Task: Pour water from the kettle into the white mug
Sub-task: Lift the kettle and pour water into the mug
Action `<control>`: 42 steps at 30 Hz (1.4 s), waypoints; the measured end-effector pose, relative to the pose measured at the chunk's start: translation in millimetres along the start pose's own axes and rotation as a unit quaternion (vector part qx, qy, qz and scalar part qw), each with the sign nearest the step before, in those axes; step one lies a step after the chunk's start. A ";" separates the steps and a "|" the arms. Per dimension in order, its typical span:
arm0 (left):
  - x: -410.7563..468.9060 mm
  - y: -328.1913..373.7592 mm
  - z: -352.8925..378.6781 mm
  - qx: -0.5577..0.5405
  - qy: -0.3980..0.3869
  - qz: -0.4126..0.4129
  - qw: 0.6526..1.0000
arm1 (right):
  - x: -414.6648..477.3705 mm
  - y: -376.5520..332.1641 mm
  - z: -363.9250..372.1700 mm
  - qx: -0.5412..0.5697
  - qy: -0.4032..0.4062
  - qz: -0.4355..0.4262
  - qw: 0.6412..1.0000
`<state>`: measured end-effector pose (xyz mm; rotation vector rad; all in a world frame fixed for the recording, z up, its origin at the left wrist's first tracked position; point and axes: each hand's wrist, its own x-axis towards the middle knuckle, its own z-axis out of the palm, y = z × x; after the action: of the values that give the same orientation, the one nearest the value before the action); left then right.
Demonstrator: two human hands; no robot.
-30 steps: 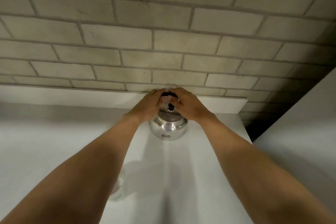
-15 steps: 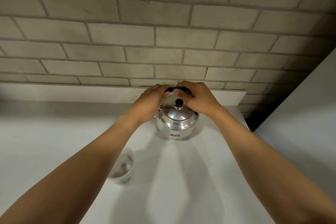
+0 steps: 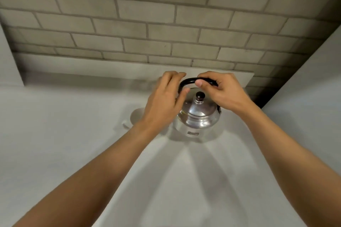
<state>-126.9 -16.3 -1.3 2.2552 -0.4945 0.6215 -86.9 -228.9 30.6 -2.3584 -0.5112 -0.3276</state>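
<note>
A shiny steel kettle (image 3: pixel 197 120) with a black lid knob stands on the white counter near the back wall. Its black handle (image 3: pixel 190 80) arches upright over the lid. My right hand (image 3: pixel 223 92) is closed around the top of that handle. My left hand (image 3: pixel 164 101) sits against the kettle's left side. Its fingers are straight and loose, with the thumb in front of the handle's left end. The white mug (image 3: pixel 136 117) shows as a blurred shape left of the kettle, partly hidden behind my left wrist.
The white counter (image 3: pixel 55 134) spreads left and toward me. A low white ledge (image 3: pixel 92 69) runs along the grey brick wall (image 3: pixel 166 24) just behind the kettle. A white vertical panel (image 3: pixel 313 88) closes the right side.
The black handle now stands upright over the lid. My left hand's fingers have loosened from it while the right hand keeps its grip. The view has shifted, and the mug now shows beside the kettle.
</note>
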 end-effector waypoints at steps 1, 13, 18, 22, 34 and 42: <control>-15.6 4.6 1.2 0.030 0.023 0.020 0.999 | -5.4 -1.2 -0.3 0.001 -0.001 0.002 1.000; -92.0 17.0 44.6 0.169 -0.048 0.115 0.978 | -32.5 -23.6 -4.4 -0.023 -0.040 0.002 0.999; -94.5 8.3 49.5 0.125 -0.017 0.103 0.987 | -30.3 -38.5 -8.1 -0.041 -0.054 -0.009 0.998; -90.8 10.4 44.3 0.082 0.017 0.095 0.992 | -18.4 -54.4 -12.0 -0.072 -0.066 -0.023 0.995; -84.3 18.9 28.4 -0.068 0.068 0.015 0.995 | 24.6 -100.7 -6.0 -0.187 -0.152 -0.118 0.963; -87.2 17.5 28.9 -0.118 0.090 -0.021 0.989 | 34.6 -121.9 4.3 -0.226 -0.188 -0.146 0.945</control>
<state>-198.3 -35.1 -58.8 1.9600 -0.4079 0.6991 -110.0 -133.4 110.7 -2.8093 -1.0711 -0.1316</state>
